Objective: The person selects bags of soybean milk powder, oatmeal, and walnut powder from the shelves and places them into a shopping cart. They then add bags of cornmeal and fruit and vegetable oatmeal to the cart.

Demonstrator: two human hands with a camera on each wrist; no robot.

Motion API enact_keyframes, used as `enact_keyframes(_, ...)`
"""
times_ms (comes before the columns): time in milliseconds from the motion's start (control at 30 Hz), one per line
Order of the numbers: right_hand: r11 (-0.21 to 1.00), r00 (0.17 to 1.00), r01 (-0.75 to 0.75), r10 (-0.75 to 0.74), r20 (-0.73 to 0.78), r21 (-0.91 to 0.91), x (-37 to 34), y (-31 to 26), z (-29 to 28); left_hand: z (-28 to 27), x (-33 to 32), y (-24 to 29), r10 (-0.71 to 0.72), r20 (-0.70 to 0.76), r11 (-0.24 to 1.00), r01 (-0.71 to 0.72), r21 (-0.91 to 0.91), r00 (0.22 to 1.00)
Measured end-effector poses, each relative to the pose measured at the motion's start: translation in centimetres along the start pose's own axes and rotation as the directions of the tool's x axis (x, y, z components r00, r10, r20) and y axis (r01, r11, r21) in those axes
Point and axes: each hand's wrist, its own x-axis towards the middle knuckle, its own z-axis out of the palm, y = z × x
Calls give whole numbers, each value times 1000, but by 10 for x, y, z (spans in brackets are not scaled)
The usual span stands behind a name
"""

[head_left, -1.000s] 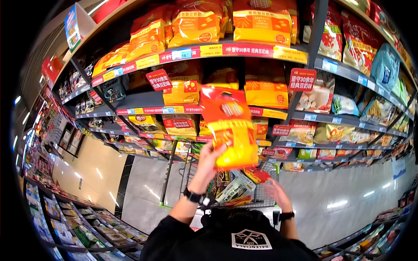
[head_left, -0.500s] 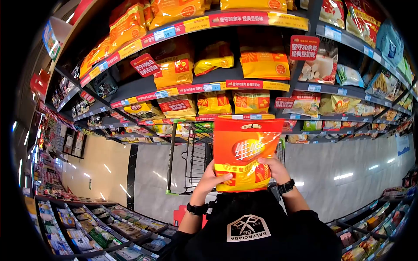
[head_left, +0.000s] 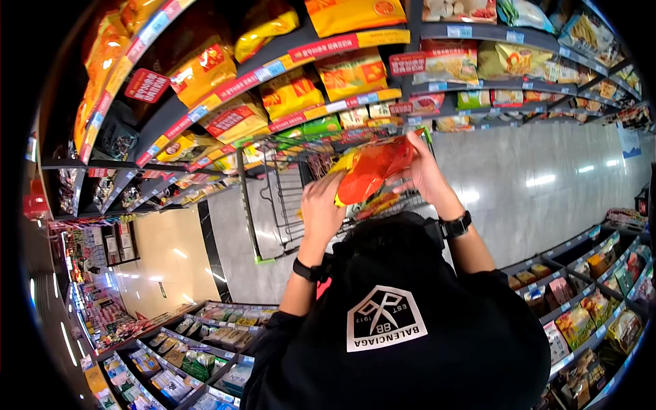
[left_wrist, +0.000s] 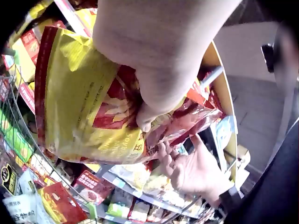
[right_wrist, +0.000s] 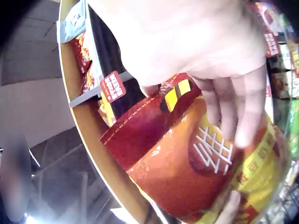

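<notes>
A red and yellow plastic snack-style bag (head_left: pixel 376 171) with a handle cut-out is tilted between both hands over the shopping cart. My left hand (head_left: pixel 324 205) grips its yellow lower end, the thumb lying on the printed face in the left wrist view. My right hand (head_left: pixel 425 171) holds the red upper end from the other side. In the right wrist view its fingers (right_wrist: pixel 229 107) bend over the front, beside the white lettering, with the thumb near the handle cut-out. The left hand's fingers behind the bag are largely hidden.
Below the hands stands a wire shopping cart (head_left: pixel 273 219) with several packages inside, among them a red and yellow packet (left_wrist: pixel 60 203). Shelves of bagged goods (head_left: pixel 294 92) curve across the front. Low bins of packets (head_left: pixel 198 355) stand behind, and grey tiled floor (head_left: pixel 519 164) stretches right.
The left hand brought the bag down from the shelf front, and the right hand took hold of it too. The bag has since turned from upright to tilted over the cart.
</notes>
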Motion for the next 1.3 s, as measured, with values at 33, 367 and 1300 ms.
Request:
enact_keyframes(33, 997, 998, 1, -6, -65, -73, 4, 6, -9, 7, 0, -2, -9, 16, 1000, 9, -8, 1000)
enact_keyframes(367, 969, 980, 38, -84, -178, -244, 55, 77, -92, 58, -42, -42, -221, 692, 939, 343, -40, 688)
enact_keyframes(1300, 947, 965, -99, 17, -261, -306, 127, 235, -298, 44, -126, -128, -545, 501, 790, 611, 40, 672)
